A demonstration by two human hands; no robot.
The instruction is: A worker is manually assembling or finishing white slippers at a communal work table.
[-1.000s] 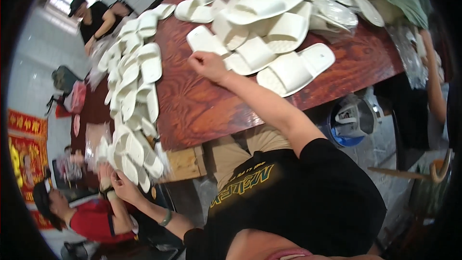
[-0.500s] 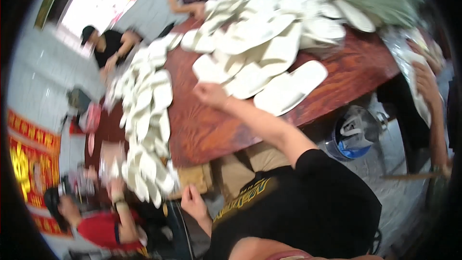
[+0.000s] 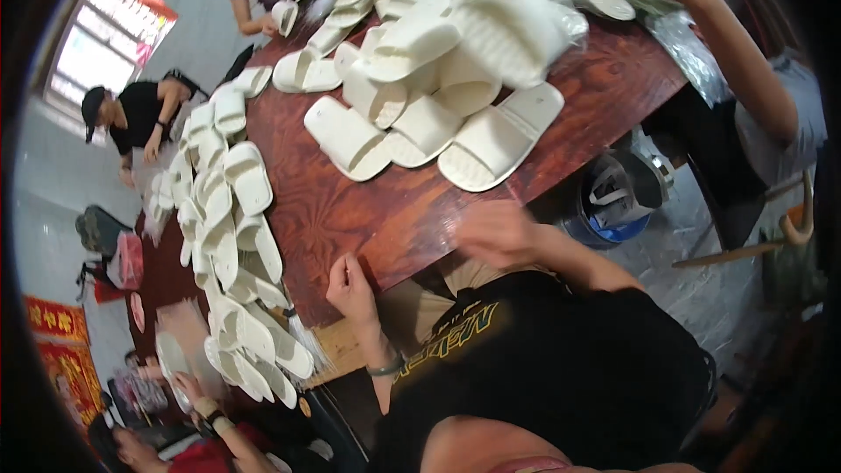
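Observation:
My left hand (image 3: 352,287) is closed in a loose fist at the near edge of the red-brown wooden table (image 3: 307,228), with nothing seen in it. My right hand (image 3: 498,232), smeared by motion, is at the same edge, close to my body; its fingers cannot be made out. Just beyond it lies an off-white slide slipper (image 3: 499,140), the nearest one of a heaped pile (image 3: 412,52). Another slipper (image 3: 346,136) rests at the pile's left. On top, one slipper (image 3: 517,31) is blurred.
A long row of overlapping slippers (image 3: 232,210) runs down the table's left side. A co-worker's arm (image 3: 745,61) reaches over the far right. Other people work at the left and far side. A blue bucket (image 3: 604,219) stands below the right edge.
My right hand has drawn back from beside the pile toward my body. My left hand has risen to the table edge. The right co-worker's arm now reaches over the table; slippers on the pile are blurred.

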